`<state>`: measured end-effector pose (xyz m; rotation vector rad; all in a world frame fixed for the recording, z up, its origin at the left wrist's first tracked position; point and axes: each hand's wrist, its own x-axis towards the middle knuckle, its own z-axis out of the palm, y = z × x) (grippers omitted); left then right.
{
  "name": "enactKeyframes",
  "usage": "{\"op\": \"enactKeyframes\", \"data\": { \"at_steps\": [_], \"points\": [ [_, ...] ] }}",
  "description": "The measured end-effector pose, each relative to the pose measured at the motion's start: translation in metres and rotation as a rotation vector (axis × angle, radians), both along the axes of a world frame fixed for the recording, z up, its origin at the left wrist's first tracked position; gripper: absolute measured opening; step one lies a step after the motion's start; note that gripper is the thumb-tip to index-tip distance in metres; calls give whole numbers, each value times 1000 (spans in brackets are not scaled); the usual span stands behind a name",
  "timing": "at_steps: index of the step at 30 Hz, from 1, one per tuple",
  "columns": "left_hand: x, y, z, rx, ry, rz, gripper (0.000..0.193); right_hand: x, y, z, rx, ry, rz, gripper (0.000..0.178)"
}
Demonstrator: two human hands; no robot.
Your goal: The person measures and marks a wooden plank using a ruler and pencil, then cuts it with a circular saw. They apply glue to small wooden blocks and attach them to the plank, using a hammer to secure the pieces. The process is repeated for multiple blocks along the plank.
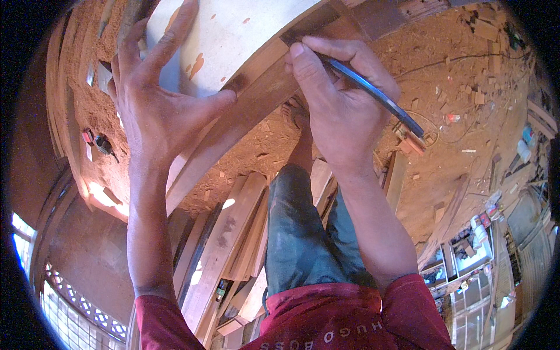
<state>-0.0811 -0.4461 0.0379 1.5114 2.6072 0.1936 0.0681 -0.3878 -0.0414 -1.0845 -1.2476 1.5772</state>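
Observation:
My left hand [151, 105] lies with fingers spread over a white sheet-like template [239, 35] with brown stains and a curved edge. Its thumb reaches past that edge onto the wooden plank [251, 96] underneath. In my right hand [350, 111] is a slim blue pencil [379, 93], pinched between thumb and fingers. Its rear end points down to the right. The writing end is by the template's curved edge, over the wood, and partly hidden by my fingers.
Below, several boards [216, 245] lie beside my legs. Sawdust and wood scraps cover the ground [431, 87], crossed by a thin dark cable [443, 61]. A cluttered tray [466, 254] stands at the lower right. Small red and black items [96, 140] lie at the left.

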Motion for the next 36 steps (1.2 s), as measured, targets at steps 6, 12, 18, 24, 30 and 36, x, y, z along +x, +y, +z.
{"op": "enactKeyframes", "data": {
  "at_steps": [6, 12, 18, 24, 30, 36],
  "points": [
    [-1, -5, -4, 57, 17, -49, 103, 0, 1, 2, 15, -45, 13, 8],
    [0, -2, 0, 72, -36, -56, 103, 0, 0, -1, 15, -10, -10, 8],
    [5, 2, 1, 35, 54, -37, 99, 1, 1, -3, 6, -27, -4, 8],
    [-21, -16, -11, 18, 47, -42, 95, 9, 0, 23, -173, 136, -129, 11],
    [-20, -32, 17, 130, -173, -91, 96, 48, 28, 56, -33, -72, -41, 32],
    [-33, -19, 48, 38, -1039, -141, 98, 62, 76, 94, 534, -242, 328, 59]
  ]
}}
